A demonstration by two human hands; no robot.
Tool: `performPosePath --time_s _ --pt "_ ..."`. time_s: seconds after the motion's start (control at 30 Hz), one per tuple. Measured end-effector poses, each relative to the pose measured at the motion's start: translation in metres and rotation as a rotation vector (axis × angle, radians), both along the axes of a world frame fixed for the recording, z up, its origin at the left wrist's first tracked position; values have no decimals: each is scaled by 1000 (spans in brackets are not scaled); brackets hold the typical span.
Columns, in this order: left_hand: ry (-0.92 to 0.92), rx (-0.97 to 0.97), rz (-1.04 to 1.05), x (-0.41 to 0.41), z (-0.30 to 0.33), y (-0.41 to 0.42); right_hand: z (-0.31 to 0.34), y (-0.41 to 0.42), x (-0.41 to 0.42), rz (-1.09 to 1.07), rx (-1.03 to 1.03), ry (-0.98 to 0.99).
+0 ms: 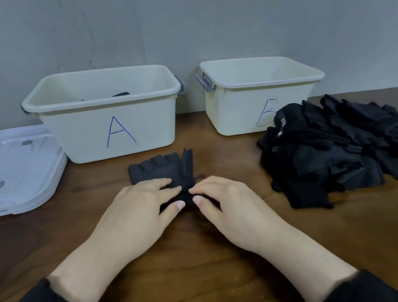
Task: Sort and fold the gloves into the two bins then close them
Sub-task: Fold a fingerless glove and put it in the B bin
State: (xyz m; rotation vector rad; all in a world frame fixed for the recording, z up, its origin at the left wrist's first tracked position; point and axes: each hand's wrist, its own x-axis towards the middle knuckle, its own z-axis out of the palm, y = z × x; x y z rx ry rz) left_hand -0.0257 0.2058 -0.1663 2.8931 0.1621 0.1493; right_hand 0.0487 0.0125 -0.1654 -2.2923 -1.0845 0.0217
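Observation:
A black fingerless glove lies on the wooden table in front of bin A. One side of it stands folded up along its right edge. My left hand and my right hand meet at the glove's near end, each pinching the fabric between thumb and fingers. Bin A is open and shows a bit of dark glove inside. Bin B stands open to the right, its inside hidden from here. A heap of several black gloves lies in front of bin B.
Clear plastic lids lie stacked at the left of bin A. A grey wall stands right behind the bins. Bare wooden table stretches between my forearms and toward the near edge.

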Motion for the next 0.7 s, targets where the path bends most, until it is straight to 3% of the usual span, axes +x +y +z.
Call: performPosePath --time_s 0.1,0.27,0.5,0.7 --pt "10 47 45 2 0 -2 -1 0 -1 20 -31 -1" --pt "-40 64 73 3 -4 -7 3 -2 1 -84 146 39" --pt "-446 -51 23 7 0 -34 14 -19 12 -260 394 -17" --pt "-497 -111 -93 25 0 -86 32 -55 27 -367 517 -80"
